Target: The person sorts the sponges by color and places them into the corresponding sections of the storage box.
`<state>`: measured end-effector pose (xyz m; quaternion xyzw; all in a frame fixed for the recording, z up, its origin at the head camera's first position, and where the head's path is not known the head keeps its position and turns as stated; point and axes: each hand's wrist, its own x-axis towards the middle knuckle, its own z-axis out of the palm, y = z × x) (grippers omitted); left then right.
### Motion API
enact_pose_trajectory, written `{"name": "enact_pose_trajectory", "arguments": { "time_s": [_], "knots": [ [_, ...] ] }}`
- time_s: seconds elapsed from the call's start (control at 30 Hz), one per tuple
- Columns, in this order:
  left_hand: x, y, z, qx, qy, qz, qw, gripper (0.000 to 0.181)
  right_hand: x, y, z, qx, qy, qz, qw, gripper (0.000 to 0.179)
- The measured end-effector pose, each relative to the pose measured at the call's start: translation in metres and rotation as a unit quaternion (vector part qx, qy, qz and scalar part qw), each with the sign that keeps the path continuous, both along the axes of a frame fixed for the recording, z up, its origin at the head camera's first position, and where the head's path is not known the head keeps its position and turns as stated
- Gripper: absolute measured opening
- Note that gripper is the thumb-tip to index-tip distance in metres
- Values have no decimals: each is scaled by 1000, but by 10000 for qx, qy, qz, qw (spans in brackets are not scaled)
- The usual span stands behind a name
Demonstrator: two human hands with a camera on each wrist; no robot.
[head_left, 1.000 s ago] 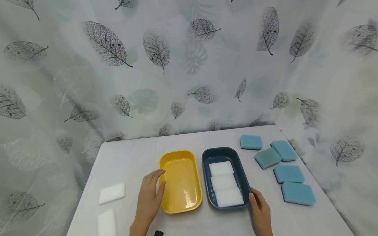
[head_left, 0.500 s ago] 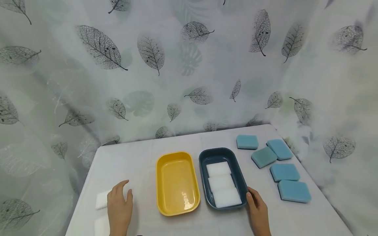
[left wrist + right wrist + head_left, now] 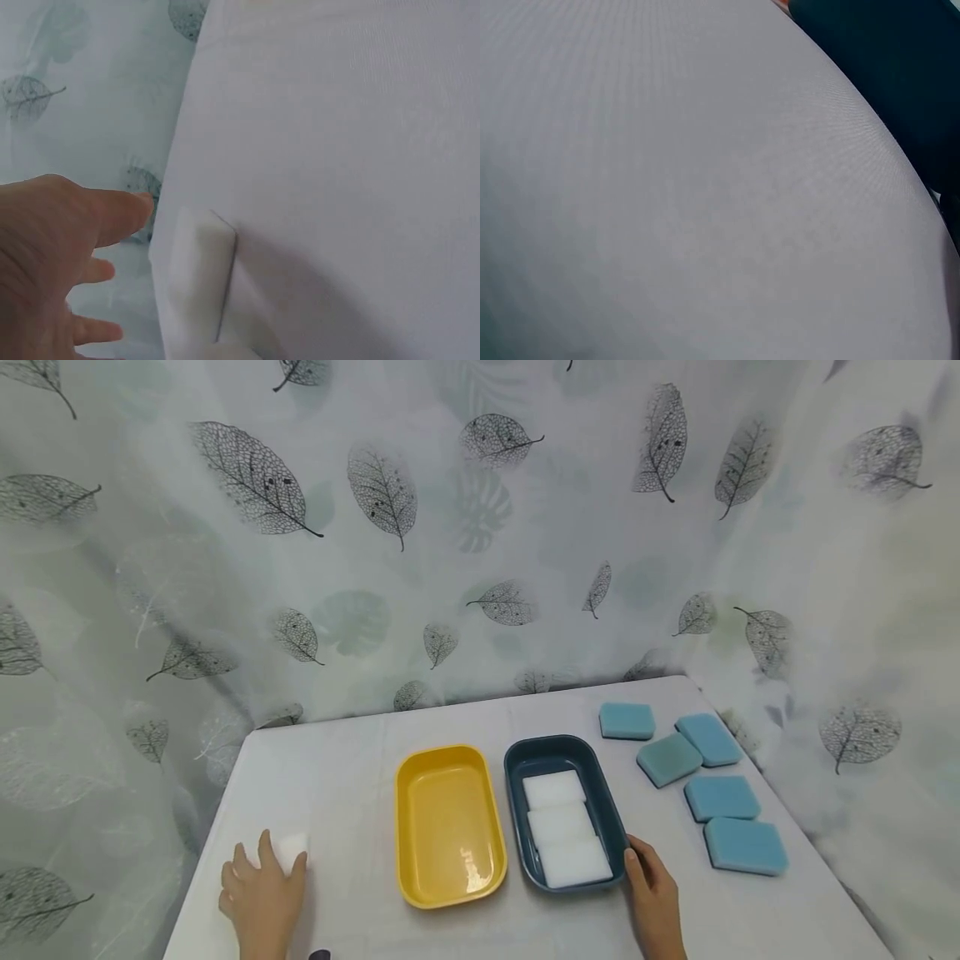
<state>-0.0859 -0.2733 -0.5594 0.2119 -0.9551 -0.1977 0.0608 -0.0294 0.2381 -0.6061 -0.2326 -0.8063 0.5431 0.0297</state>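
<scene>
My left hand (image 3: 262, 897) hovers over the left part of the table, fingers spread, with nothing held. Beneath it lies a white sponge (image 3: 291, 847), mostly hidden by the hand in the head view. In the left wrist view the hand (image 3: 45, 262) is beside that white sponge (image 3: 201, 277), and a second white piece (image 3: 225, 351) shows at the bottom edge. My right hand (image 3: 654, 893) grips the near right corner of a dark blue tray (image 3: 617, 810) between thumb and fingers. Several white sponges (image 3: 562, 822) lie in a row inside this tray.
A yellow tray (image 3: 450, 818) stands left of the blue one, with nothing in it. Several blue sponges (image 3: 746, 846) lie at the right of the white table (image 3: 352, 793). A leaf-print curtain (image 3: 450, 568) hangs behind. A small dark object (image 3: 320, 954) shows at the front edge.
My left hand has moved left from the yellow tray's rim to over the white sponges, its fingers spreading. The right hand stays at the blue tray. The head view has shifted slightly.
</scene>
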Motion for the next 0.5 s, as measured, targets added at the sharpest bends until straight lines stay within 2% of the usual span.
{"name": "enact_pose_trajectory", "arguments": {
  "time_s": [0.1, 0.27, 0.4, 0.5],
  "knots": [
    [0, -9, -7, 144, -270, 150, 9994, 80, 0, 0, 0, -6, -4, 12, 10000, 65],
    [0, -18, -16, 332, -592, 167, 9976, 83, 0, 0, 1, 47, 3, -6, 10000, 65],
    [1, -21, -20, 409, -880, 184, 9951, 82, 0, -1, 2, 39, -15, -23, 10000, 66],
    [2, -21, -21, 392, -975, 208, 9942, 81, 1, -1, 2, 69, -65, -25, 10000, 66]
  ]
}}
